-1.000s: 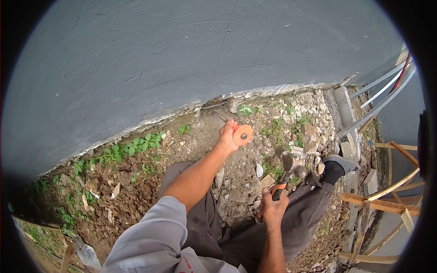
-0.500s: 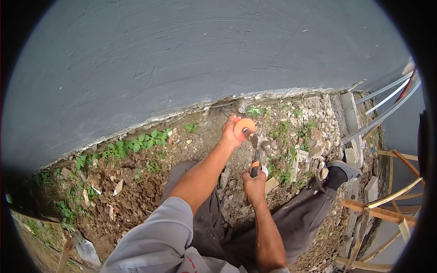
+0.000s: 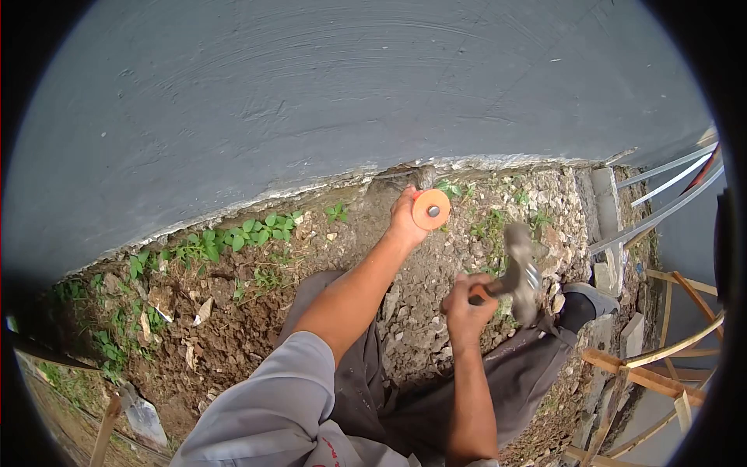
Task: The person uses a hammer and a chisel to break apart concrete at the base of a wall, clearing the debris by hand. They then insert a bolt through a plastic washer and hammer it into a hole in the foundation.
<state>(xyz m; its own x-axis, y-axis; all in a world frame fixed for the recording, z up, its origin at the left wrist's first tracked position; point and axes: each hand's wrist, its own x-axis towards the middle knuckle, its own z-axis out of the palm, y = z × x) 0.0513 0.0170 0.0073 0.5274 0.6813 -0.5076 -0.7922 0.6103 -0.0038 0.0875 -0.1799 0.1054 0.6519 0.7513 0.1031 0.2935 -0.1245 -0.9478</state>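
My left hand (image 3: 404, 222) is wrapped round a chisel (image 3: 432, 210) with a round orange hand guard. The guard faces me with the metal striking end at its centre, and the chisel's tip is hidden behind it near the foot of the wall. Lower and to the right, my right hand (image 3: 468, 313) grips a hammer (image 3: 524, 276) by its black and orange handle. The hammer's head is blurred by motion and stands apart from the chisel, off to its right.
A grey plastered wall (image 3: 350, 93) spans the top, its lower edge ragged. Green plants (image 3: 249, 232) and loose soil (image 3: 233, 319) lie left. Metal strips (image 3: 661, 206) and a wooden frame (image 3: 650, 375) are at the right. A flat metal blade (image 3: 146, 419) lies lower left.
The hammer has gone from the chisel's striking end back to the right, its head turning away. My left hand stays on the chisel, and the view has shifted slightly.
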